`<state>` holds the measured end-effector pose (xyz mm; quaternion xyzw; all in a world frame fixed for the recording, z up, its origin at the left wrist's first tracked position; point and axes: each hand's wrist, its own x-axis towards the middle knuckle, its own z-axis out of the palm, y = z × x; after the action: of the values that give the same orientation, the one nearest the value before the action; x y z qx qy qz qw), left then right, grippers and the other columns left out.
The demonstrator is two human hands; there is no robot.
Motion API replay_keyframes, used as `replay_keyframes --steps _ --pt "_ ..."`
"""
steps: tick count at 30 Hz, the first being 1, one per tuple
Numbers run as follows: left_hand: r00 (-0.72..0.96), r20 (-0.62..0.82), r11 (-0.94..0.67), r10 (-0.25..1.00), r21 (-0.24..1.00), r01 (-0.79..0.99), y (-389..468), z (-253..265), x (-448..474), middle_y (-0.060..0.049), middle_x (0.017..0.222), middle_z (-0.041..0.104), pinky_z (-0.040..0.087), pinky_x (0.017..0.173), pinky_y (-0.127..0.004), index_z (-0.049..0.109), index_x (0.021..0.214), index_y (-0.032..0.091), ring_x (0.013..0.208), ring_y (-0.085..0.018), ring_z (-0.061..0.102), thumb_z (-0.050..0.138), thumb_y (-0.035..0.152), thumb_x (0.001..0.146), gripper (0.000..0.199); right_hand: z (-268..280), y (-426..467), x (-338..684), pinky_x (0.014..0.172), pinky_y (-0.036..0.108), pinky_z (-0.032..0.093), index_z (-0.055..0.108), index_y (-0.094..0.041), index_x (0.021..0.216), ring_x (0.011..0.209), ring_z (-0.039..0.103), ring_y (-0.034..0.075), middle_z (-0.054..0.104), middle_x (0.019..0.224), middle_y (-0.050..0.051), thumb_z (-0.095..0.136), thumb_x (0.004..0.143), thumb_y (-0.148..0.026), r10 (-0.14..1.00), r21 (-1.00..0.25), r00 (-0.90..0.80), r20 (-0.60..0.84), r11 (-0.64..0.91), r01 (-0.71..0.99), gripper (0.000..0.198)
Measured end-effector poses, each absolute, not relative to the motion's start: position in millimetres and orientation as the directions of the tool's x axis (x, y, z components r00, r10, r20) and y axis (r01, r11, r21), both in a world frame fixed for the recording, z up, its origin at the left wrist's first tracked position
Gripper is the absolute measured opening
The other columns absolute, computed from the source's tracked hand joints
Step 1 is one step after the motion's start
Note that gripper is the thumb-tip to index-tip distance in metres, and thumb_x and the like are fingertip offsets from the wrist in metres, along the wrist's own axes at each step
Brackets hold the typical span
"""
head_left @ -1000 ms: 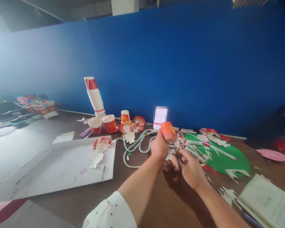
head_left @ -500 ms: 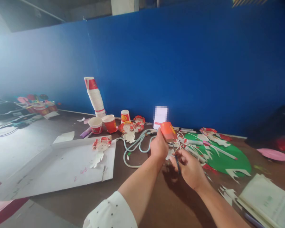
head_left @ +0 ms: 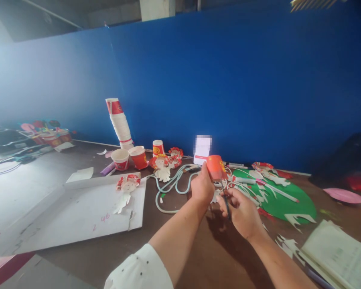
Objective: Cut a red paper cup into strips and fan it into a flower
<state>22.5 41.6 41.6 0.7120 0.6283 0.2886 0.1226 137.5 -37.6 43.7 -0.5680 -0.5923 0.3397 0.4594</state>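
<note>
My left hand [head_left: 202, 185] is closed around a red paper cup [head_left: 215, 166] with yellow print, holding it above the table. In my right hand [head_left: 239, 208] is a pair of dark-handled scissors [head_left: 226, 204], its blades pointing up at the cup's lower edge. Whether the blades are cutting into the paper cannot be made out. Below and behind the hands lie white cables [head_left: 180, 178] and paper scraps. A phone [head_left: 202, 149] with a lit screen stands upright just behind the cup.
A leaning stack of paper cups [head_left: 120, 124] rises at the back left, near two loose cups [head_left: 138, 156]. Cut-paper figures lie around, one on a white board [head_left: 78, 216]. To the right are a green sheet [head_left: 301, 200], a pen [head_left: 279, 190] and a notebook [head_left: 339, 249].
The cup has turned slightly in my left hand and sits a little further right. My right hand and the scissors have shifted slightly to the right with it.
</note>
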Motion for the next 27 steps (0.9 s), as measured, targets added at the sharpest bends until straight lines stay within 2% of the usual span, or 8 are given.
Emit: replay_keyframes --steps 5,14,22,27 --pt "0.044 0.280 -0.197 0.959 0.548 0.813 41.7 40.2 21.4 -0.012 0.097 0.069 0.048 0.077 -0.034 0.017 0.147 0.016 0.085 -0.024 0.067 0.041 0.017 0.084 0.068 45.9 -39.0 136.7 0.049 0.027 0.042 0.060 -0.022 0.085 0.046 0.053 0.016 0.058 0.051 -0.004 0.067 0.073 -0.037 0.988 -0.938 0.057 0.142 0.116 0.326 0.020" --pt "0.033 0.267 -0.184 0.963 0.563 0.805 39.1 44.1 20.8 -0.011 0.104 0.068 0.047 0.080 -0.032 0.021 0.146 0.016 0.089 -0.023 0.066 0.043 0.019 0.083 0.067 46.7 -40.4 136.5 0.045 0.026 0.041 0.059 -0.022 0.082 0.043 0.050 0.014 0.054 0.049 -0.005 0.068 0.073 -0.041 0.982 -0.929 0.080 0.170 0.132 0.346 0.023" --pt "0.044 0.272 -0.193 0.961 0.548 0.814 40.2 42.9 22.2 -0.012 0.103 0.068 0.047 0.078 -0.032 0.019 0.146 0.016 0.087 -0.022 0.066 0.041 0.018 0.083 0.066 43.8 -37.5 136.0 0.048 0.026 0.044 0.058 -0.022 0.085 0.046 0.053 0.014 0.059 0.052 -0.004 0.067 0.076 -0.040 0.982 -0.929 0.065 0.177 0.144 0.341 0.022" --pt "0.144 0.321 -0.295 0.936 0.491 0.820 35.5 40.5 29.9 -0.012 0.106 0.066 0.049 0.074 -0.031 0.017 0.145 0.016 0.088 -0.022 0.066 0.047 0.026 0.083 0.070 48.1 -35.9 140.9 0.048 0.025 0.044 0.057 -0.021 0.083 0.045 0.054 0.014 0.060 0.052 -0.003 0.070 0.073 -0.042 0.974 -0.940 0.120 0.191 0.146 0.307 0.027"
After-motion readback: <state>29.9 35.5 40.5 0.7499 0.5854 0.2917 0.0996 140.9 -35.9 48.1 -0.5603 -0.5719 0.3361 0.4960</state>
